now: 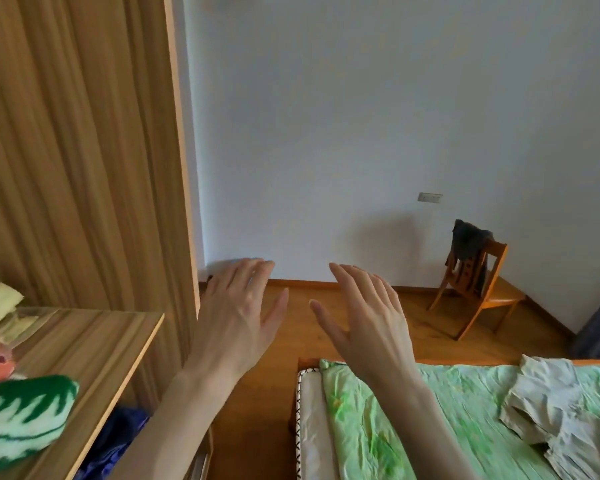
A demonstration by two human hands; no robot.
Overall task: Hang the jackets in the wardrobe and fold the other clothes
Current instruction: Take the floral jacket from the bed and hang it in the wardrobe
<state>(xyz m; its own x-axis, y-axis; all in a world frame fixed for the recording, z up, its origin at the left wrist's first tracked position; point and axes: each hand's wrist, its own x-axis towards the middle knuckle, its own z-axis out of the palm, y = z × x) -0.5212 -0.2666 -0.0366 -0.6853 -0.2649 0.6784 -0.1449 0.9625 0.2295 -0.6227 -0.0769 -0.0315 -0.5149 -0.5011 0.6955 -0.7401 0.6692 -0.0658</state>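
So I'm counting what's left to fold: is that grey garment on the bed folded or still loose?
Still loose. The grey garment lies crumpled and spread on the green bedsheet, with uneven, wrinkled edges. Neither hand touches it.

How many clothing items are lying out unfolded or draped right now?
2: a crumpled grey garment on the bed at right, and a dark garment draped over the wooden chair. More may be out of view.

1. A bedroom in a home: right of the right hand (368, 317) lies a bed (465, 410) with a green sheet and crumpled grey clothes (561, 410)
2. Left of the left hand (239, 313) stands a wooden wardrobe (84, 150), over a shelf (94, 348) of what seem folded textiles
3. Beyond the hands, a wooden chair (478, 292) draped with dark clothing stands by a plain wall (361, 116) on wood flooring
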